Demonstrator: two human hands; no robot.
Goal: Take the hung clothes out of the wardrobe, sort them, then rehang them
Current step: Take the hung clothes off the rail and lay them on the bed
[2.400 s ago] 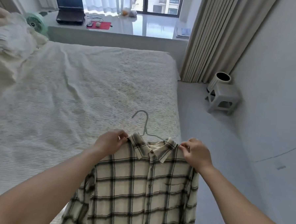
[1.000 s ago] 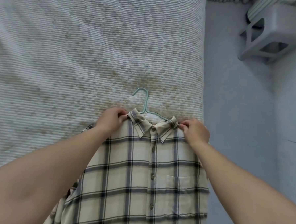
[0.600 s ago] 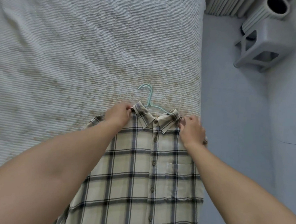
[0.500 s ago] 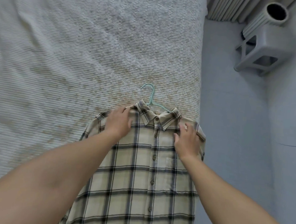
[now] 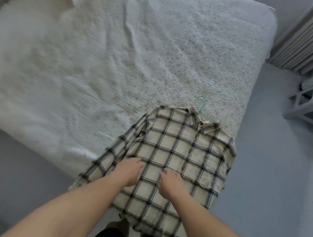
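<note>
Left hand (image 5: 129,173), right hand (image 5: 170,184) — fingers relaxed, flat on plaid shirt (image 5: 179,148) — near hem.

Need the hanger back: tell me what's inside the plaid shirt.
A teal hanger: only its hook and neck show above the plaid shirt collar; its shoulders stay covered by fabric.

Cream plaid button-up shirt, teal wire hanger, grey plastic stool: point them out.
cream plaid button-up shirt (image 5: 175,150): head view, chest panel.
teal wire hanger (image 5: 202,102): head view, hook.
grey plastic stool (image 5: 305,108): head view, side frame.
</note>
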